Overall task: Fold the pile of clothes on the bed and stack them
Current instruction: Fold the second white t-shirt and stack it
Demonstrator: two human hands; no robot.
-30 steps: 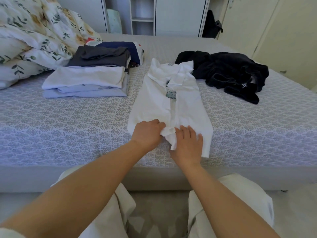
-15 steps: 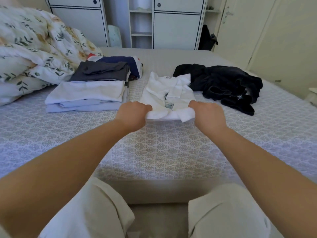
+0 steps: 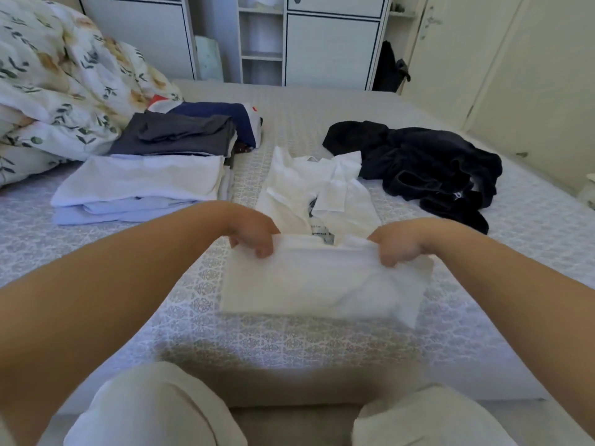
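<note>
Soft even daylight, wide-angle edge distortion; blurred near foreground

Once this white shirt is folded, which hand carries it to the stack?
Left, probably. The left hand grips the white shirt on the side nearer the folded stack; the right hand would have to cross over.

A floral duvet lies far left of the grip; white cabinets stand beyond it.
</note>
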